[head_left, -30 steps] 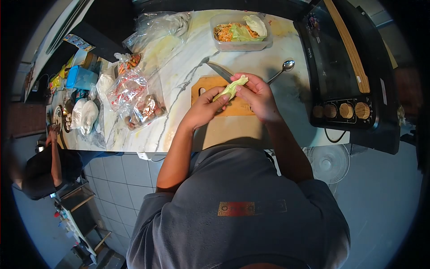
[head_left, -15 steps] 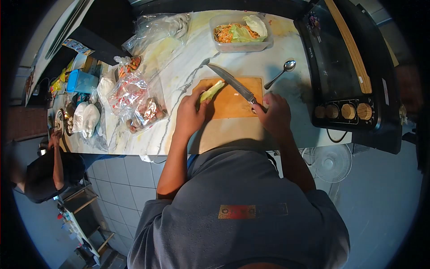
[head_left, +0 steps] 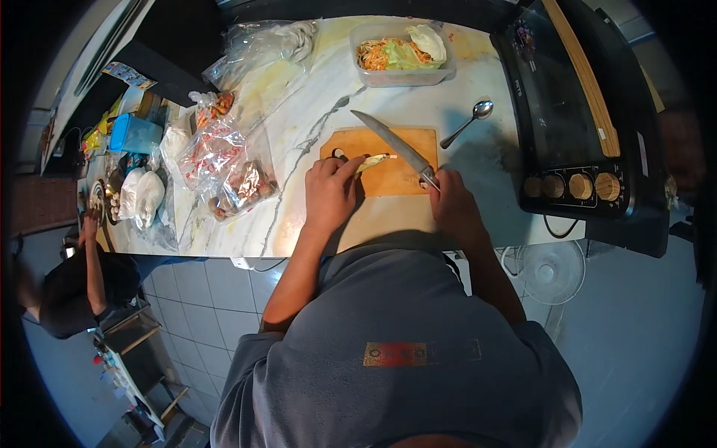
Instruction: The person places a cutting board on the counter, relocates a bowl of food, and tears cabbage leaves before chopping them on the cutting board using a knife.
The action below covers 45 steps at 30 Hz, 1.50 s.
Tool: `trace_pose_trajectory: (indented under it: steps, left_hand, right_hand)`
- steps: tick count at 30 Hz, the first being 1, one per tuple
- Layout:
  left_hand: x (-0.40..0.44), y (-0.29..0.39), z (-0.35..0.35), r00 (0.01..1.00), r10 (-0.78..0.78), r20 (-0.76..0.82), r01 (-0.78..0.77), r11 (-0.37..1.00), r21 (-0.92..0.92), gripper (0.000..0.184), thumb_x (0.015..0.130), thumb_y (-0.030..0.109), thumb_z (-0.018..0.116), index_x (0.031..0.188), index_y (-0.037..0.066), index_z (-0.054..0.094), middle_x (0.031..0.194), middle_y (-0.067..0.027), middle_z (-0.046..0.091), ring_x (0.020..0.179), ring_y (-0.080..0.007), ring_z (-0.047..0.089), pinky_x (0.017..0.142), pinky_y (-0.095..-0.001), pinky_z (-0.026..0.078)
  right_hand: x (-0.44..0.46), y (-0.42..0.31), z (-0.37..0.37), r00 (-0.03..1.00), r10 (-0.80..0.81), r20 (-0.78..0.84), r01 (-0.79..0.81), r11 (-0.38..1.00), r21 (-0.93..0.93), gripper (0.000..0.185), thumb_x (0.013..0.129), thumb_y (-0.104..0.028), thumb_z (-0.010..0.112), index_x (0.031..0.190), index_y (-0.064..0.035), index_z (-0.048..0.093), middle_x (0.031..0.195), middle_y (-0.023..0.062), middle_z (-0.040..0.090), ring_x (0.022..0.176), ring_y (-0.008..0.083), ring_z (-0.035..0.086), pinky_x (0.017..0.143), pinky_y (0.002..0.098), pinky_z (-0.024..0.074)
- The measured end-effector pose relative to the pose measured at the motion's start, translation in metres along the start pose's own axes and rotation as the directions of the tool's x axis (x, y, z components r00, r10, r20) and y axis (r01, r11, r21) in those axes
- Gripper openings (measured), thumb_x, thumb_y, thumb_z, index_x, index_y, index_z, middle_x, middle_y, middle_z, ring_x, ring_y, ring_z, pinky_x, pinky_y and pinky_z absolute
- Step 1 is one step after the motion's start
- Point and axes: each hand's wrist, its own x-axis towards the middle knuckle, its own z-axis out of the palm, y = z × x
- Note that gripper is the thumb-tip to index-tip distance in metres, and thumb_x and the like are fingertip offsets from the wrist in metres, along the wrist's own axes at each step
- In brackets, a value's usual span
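Observation:
My left hand (head_left: 332, 193) is closed on a pale green, elongated vegetable piece (head_left: 374, 161), pressing it to the wooden cutting board (head_left: 385, 183). Its kind is not clear. My right hand (head_left: 455, 201) grips the handle of a large knife (head_left: 396, 143). The blade slants across the board toward the far left, just right of the vegetable's tip and apart from it. A small white mark shows on the board by that tip. A metal spoon (head_left: 482, 110) lies on the counter beyond my right hand.
At the back stands a plastic container (head_left: 399, 78) with shredded vegetables and leaves. Plastic bags of produce (head_left: 224, 164) lie on the left. A black oven (head_left: 567, 112) stands on the right. At far left another person's arm (head_left: 95, 261) reaches over the counter.
My left hand has turned and moved slightly right, laying the vegetable flatter across the board. The right hand and knife have shifted a little nearer to me and to the right.

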Motion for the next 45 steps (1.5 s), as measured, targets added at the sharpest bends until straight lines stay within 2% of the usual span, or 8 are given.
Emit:
trace_pose_trajectory:
  steps: [8, 11, 13, 23, 25, 31, 37, 45]
  left_hand:
    - [-0.007, -0.013, 0.002, 0.986, -0.128, -0.110, 0.130, 0.991, 0.013, 0.035, 0.081, 0.010, 0.066, 0.116, 0.014, 0.065, 0.087, -0.0107, 0.060, 0.086, -0.0300, 0.056, 0.076, -0.0413, 0.043]
    - [-0.004, -0.015, -0.001, 0.985, -0.139, -0.100, 0.139, 0.990, -0.003, 0.033, 0.084, 0.012, 0.065, 0.117, 0.014, 0.064, 0.086, -0.0112, 0.060, 0.085, -0.0305, 0.056, 0.076, -0.0412, 0.043]
    - [-0.007, -0.015, -0.002, 0.987, -0.123, -0.102, 0.122, 0.992, -0.014, 0.033, 0.084, 0.012, 0.065, 0.117, 0.015, 0.064, 0.085, -0.0114, 0.060, 0.084, -0.0306, 0.056, 0.076, -0.0413, 0.044]
    - [-0.016, -0.012, -0.004, 0.979, -0.168, -0.113, 0.165, 0.986, -0.028, 0.032, 0.087, 0.015, 0.064, 0.120, 0.015, 0.062, 0.086, -0.0126, 0.060, 0.082, -0.0308, 0.056, 0.075, -0.0414, 0.044]
    - [-0.014, -0.011, -0.003, 0.981, -0.169, -0.099, 0.166, 0.986, -0.031, 0.032, 0.088, 0.015, 0.064, 0.120, 0.015, 0.062, 0.086, -0.0128, 0.060, 0.082, -0.0309, 0.056, 0.075, -0.0413, 0.044]
    - [-0.013, -0.011, 0.003, 0.982, -0.168, -0.090, 0.163, 0.985, -0.062, 0.032, 0.088, 0.014, 0.063, 0.119, 0.013, 0.062, 0.086, -0.0141, 0.061, 0.082, -0.0319, 0.057, 0.074, -0.0416, 0.045]
    - [-0.015, -0.008, 0.004, 0.985, -0.148, -0.086, 0.140, 0.986, -0.089, 0.030, 0.087, 0.014, 0.064, 0.118, 0.010, 0.062, 0.088, -0.0157, 0.062, 0.082, -0.0331, 0.057, 0.073, -0.0419, 0.045]
    - [-0.012, -0.003, -0.001, 0.987, -0.154, -0.046, 0.147, 0.982, -0.119, 0.030, 0.087, 0.019, 0.066, 0.116, 0.012, 0.064, 0.087, -0.0118, 0.060, 0.084, -0.0303, 0.056, 0.074, -0.0404, 0.042]
  right_hand:
    - [-0.016, -0.010, -0.012, 0.967, 0.239, 0.091, -0.255, 0.931, 0.262, 0.024, 0.095, -0.026, 0.050, 0.096, -0.0020, 0.055, 0.074, 0.0231, 0.062, 0.072, 0.0420, 0.062, 0.062, 0.0495, 0.0471]
    - [-0.021, -0.007, -0.011, 0.955, 0.277, 0.106, -0.296, 0.915, 0.276, 0.028, 0.096, -0.027, 0.052, 0.099, -0.0001, 0.059, 0.066, 0.0195, 0.059, 0.059, 0.0343, 0.061, 0.056, 0.0399, 0.0442]
    - [-0.023, -0.011, -0.015, 0.935, 0.290, 0.205, -0.347, 0.871, 0.348, 0.031, 0.097, -0.031, 0.051, 0.092, -0.0008, 0.059, 0.067, 0.0226, 0.060, 0.068, 0.0424, 0.061, 0.058, 0.0438, 0.0456]
    - [-0.041, -0.004, -0.004, 0.941, 0.312, 0.131, -0.337, 0.895, 0.291, 0.029, 0.096, -0.030, 0.051, 0.097, -0.0016, 0.060, 0.072, 0.0231, 0.062, 0.071, 0.0425, 0.062, 0.061, 0.0471, 0.0459]
    - [-0.044, 0.000, -0.004, 0.938, 0.346, 0.012, -0.339, 0.911, 0.235, 0.031, 0.097, -0.030, 0.051, 0.102, -0.0005, 0.060, 0.071, 0.0180, 0.063, 0.066, 0.0318, 0.065, 0.059, 0.0373, 0.0459]
    - [-0.051, -0.005, -0.004, 0.951, 0.276, 0.140, -0.307, 0.892, 0.332, 0.031, 0.097, -0.030, 0.051, 0.105, -0.0015, 0.060, 0.076, 0.0181, 0.065, 0.070, 0.0323, 0.067, 0.061, 0.0380, 0.0477]
    - [-0.057, 0.001, 0.000, 0.924, 0.382, -0.015, -0.369, 0.901, 0.228, 0.031, 0.097, -0.030, 0.052, 0.109, -0.0020, 0.060, 0.076, 0.0180, 0.065, 0.071, 0.0317, 0.067, 0.061, 0.0372, 0.0479]
    - [-0.060, -0.002, -0.001, 0.921, 0.382, 0.078, -0.389, 0.879, 0.276, 0.032, 0.097, -0.028, 0.052, 0.112, -0.0014, 0.060, 0.077, 0.0184, 0.065, 0.069, 0.0297, 0.066, 0.062, 0.0358, 0.0480]
